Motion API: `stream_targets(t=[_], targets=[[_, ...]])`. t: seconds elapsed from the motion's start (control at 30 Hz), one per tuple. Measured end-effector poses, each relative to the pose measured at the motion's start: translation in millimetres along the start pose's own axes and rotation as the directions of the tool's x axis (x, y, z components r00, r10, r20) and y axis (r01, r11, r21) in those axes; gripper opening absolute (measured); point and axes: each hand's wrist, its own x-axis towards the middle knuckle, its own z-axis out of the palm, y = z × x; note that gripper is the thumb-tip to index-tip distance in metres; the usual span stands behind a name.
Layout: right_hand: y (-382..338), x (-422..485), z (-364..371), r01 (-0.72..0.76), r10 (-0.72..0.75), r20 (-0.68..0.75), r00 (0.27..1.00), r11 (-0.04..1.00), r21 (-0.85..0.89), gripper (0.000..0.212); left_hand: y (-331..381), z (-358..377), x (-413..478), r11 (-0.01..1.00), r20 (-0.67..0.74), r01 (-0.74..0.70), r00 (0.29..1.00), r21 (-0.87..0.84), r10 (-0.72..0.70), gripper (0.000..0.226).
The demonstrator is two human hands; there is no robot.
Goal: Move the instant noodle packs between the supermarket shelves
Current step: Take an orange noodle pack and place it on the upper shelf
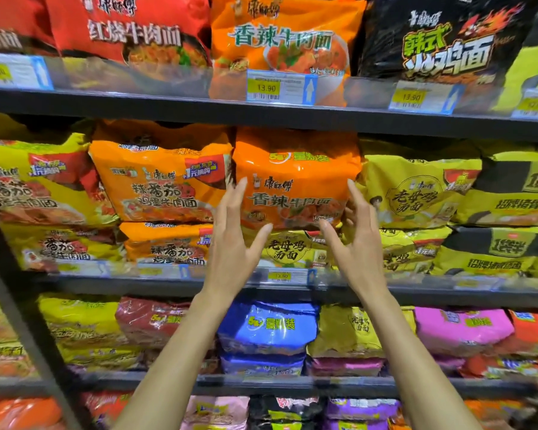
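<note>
Orange noodle pack framed by our two open hands on the middle shelf

Orange noodle pack (295, 181) sits on the second shelf from the top, resting on a yellow pack (289, 248) beneath it. Nearest to us, our two bare forearms rise from the bottom of the view. Our left hand (233, 240) is spread wide, fingers apart, its fingertips at the pack's left edge; whether they touch the wrapper we cannot tell. Our right hand (359, 240) is likewise open, with the thumb pointing at the pack's lower right corner and the fingers along its right side. Neither hand is clamped on anything. Below our wrists, the shelf edge (199, 287) carries a yellow price tag (281, 277). Beside the pack on its left stands another orange pack (162, 181) with different print, stacked on one more; on its right lie yellow packs (416, 193). Farther up, the top shelf holds a red pack (131, 29), an orange pack with matching print (283, 35) behind a 13.90 tag (280, 87), and a black pack (441, 41)
</note>
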Motion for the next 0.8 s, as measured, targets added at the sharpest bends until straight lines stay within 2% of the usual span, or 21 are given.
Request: stream_targets(t=[0.27,0.47,0.57,0.8], targets=[[9,11,18,0.093,-0.090,-0.050,0.995,0.995,0.045,0.081,-4,6,16,1.000,0.017,-0.002,1.000,0.022,0.002,0.092],[19,21,25,0.075,-0.072,-0.028,0.997,0.989,0.125,0.087,-13,15,24,0.998,0.038,-0.011,0.999,0.055,0.009,0.103],[21,20,30,0.088,-0.083,-0.044,0.996,0.986,0.139,0.087,-23,20,23,0.995,-0.001,-0.067,0.998,0.068,0.067,0.101],[20,14,38,0.099,-0.080,-0.116,0.990,0.980,0.175,0.085,-24,24,17,0.997,-0.047,-0.076,0.996,0.025,0.077,0.096]])
